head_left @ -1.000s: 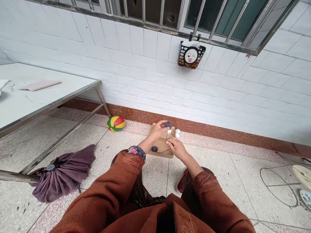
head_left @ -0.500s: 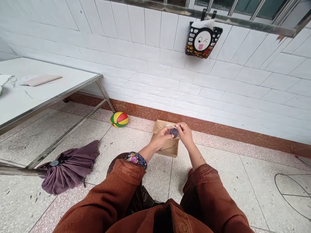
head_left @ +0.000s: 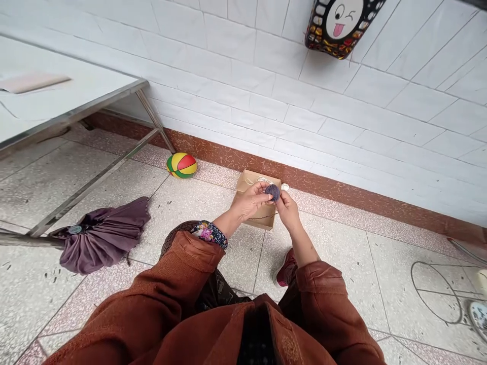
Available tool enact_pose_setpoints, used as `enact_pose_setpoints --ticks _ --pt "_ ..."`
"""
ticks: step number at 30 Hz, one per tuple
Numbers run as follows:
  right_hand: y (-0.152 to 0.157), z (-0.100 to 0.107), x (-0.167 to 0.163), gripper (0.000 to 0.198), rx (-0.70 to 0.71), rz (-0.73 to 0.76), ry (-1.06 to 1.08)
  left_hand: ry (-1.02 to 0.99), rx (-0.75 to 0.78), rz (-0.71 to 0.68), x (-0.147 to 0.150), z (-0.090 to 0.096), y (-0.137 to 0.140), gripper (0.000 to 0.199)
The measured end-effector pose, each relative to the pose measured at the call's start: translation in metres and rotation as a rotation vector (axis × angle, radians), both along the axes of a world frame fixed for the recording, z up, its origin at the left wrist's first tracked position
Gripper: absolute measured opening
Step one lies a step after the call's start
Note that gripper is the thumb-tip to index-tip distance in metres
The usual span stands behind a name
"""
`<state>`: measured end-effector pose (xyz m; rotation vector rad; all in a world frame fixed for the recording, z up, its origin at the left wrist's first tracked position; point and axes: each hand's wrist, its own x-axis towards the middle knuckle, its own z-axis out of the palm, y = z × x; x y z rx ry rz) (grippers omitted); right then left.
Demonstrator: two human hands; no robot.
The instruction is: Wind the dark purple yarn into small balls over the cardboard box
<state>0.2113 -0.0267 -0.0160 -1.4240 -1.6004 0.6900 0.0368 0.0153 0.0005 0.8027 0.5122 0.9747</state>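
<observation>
While the left hand [head_left: 249, 203] pinched the purple yarn ball [head_left: 272, 192] over the box [head_left: 262, 223], the right hand [head_left: 288, 209] seemed to wind, its fingers' grip unclear; another wrap needed steady holding.

White wall [head_left: 213, 101], 12 o'clock: bright, evenly lit by soft, diffuse light.
Table [head_left: 102, 83], 10 o'clock: pale top nearly washed out, grey shade underneath; straight edges look stretched.
Yarn ball [head_left: 272, 192], near centre: strands visible, slightly soft.
Sleeves [head_left: 152, 299], 7 and 5 o'clock: enlarged by wide-angle distortion.
Jacket opening [head_left: 258, 334], 6 o'clock: almost black, detail lost.
</observation>
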Motion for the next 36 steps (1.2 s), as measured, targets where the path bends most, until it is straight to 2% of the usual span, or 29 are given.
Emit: enact_pose_setpoints --ticks 3,8,14,16,19,23,26,32,36 --pt "-0.008 -0.002 -0.001 0.036 0.039 -0.004 -0.117 -0.012 -0.009 -0.016 -0.003 -0.004 0.003 0.048" --pt "-0.017 0.001 -0.008 0.040 0.121 0.084 -0.197 -0.015 -0.026 0.010 -0.009 -0.011 0.007 0.049" --pt "-0.024 0.027 -0.014 0.037 0.138 0.277 -0.158 0.174 0.035 0.171 -0.009 -0.008 0.007 0.050" --pt "-0.016 0.039 -0.010 0.036 0.138 0.275 -0.091 0.234 0.053 0.168 -0.009 -0.006 0.005 0.050" --pt "0.007 0.046 0.000 0.040 0.136 0.153 0.031 0.287 0.095 0.121 -0.009 -0.003 0.002 0.049" --pt "0.033 0.033 0.010 0.044 0.117 -0.013 0.117 0.284 0.162 -0.044 -0.009 -0.001 0.000 0.045" --pt "0.037 0.019 0.012 0.042 0.061 -0.021 0.121 0.254 0.163 -0.137 -0.007 0.001 -0.001 0.047" --pt "0.029 0.004 0.015 0.036 0.025 -0.039 0.061 0.170 0.092 -0.116 -0.005 0.004 0.001 0.066" --pt "0.020 0.001 0.012 0.028 0.026 0.038 -0.083 0.180 0.069 0.027 -0.003 -0.001 0.011 0.056"
